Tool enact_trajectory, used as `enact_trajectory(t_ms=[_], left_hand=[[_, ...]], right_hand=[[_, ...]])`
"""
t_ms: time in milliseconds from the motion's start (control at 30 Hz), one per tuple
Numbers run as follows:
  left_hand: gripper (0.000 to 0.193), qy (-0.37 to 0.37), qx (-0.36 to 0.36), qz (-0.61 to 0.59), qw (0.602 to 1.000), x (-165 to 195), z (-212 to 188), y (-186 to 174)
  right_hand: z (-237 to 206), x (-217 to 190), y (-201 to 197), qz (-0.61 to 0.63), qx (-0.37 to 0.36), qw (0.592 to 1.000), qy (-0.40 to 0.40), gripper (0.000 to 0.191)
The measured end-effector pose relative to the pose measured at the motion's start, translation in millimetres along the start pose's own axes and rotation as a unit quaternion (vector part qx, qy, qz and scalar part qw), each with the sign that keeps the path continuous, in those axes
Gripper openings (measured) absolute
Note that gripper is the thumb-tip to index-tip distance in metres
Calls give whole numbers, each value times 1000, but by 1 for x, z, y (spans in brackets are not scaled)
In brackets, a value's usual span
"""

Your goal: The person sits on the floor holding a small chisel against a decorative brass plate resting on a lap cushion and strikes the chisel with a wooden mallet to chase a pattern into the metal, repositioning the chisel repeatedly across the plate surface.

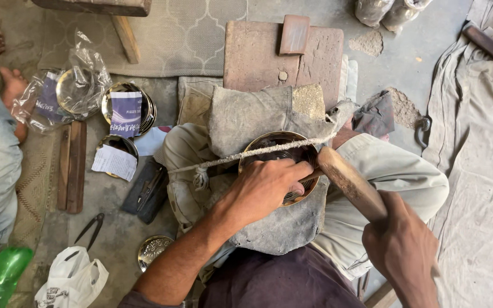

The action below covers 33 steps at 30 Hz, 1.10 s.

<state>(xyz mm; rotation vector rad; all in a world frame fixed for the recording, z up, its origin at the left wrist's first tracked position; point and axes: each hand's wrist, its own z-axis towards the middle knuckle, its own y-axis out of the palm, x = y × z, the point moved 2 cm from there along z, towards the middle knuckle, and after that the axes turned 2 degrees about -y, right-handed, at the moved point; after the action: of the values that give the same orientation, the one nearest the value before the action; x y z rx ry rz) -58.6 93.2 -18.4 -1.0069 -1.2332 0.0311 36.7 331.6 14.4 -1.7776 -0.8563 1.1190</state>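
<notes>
Centrally, left hand (pixel 266 185) gripping a tool inside brass bowl (pixel 281 165) (otherwise empty), right hand (pixel 400 248) clutching wooden mallet (pixel 349 182)

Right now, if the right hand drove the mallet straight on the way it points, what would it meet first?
Probably the left hand on the bowl: the mallet in the right hand points up-left and its head already sits beside those fingers, at the bowl's rim. Depth is unclear.
</notes>
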Motion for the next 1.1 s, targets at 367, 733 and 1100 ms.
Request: enact_trajectory(t_ms=[367, 733, 1100], left_hand=[[28, -164, 247, 75, 952, -19, -73, -57], [30, -164, 259, 109, 946, -19, -76, -57], [23, -150, 310, -178, 922, -7, -58, 6]], right_hand=[[10, -50, 43, 275, -55, 959, 48, 45], [65, -99, 15, 223, -8, 972, -75, 41], [52, -24, 13, 170, -46, 984, -16, 55]])
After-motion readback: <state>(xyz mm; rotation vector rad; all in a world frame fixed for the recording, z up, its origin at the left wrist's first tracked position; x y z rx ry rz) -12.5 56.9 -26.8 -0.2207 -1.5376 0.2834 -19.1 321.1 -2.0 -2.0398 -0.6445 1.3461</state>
